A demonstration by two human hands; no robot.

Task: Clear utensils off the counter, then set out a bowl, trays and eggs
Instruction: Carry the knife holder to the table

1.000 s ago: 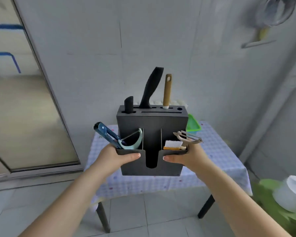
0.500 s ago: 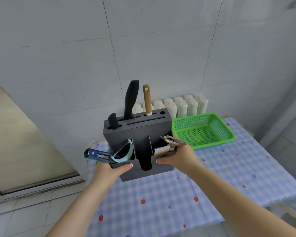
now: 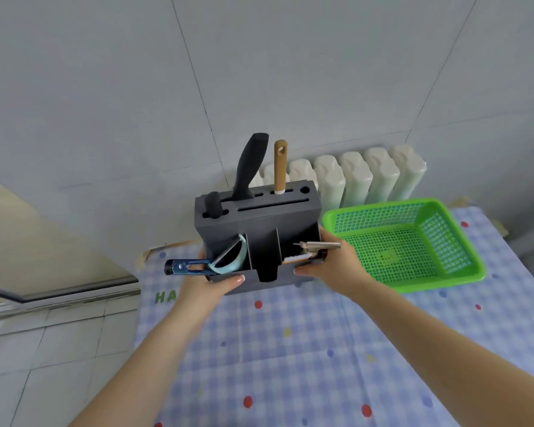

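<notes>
Both hands, left hand (image 3: 208,280) and right hand (image 3: 332,263), grip the knife block (image 3: 259,223). It has come down over the table (image 3: 290,349), maybe touching. The green basket (image 3: 413,251) sits at 3 o'clock.

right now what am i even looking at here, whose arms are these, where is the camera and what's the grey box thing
There is no machine here. The arms belong to a person wearing a camera on their head, so the single picture looks forward and down at their own hands. The left hand and right hand grip the two sides of a grey utensil holder. Knife handles stand in its top slots; peelers and a small brush sit in its front compartments. Below it is a table with a checked, dotted cloth. A green mesh basket sits on the cloth to the right, and a row of pale packs stands against the tiled wall.
</notes>
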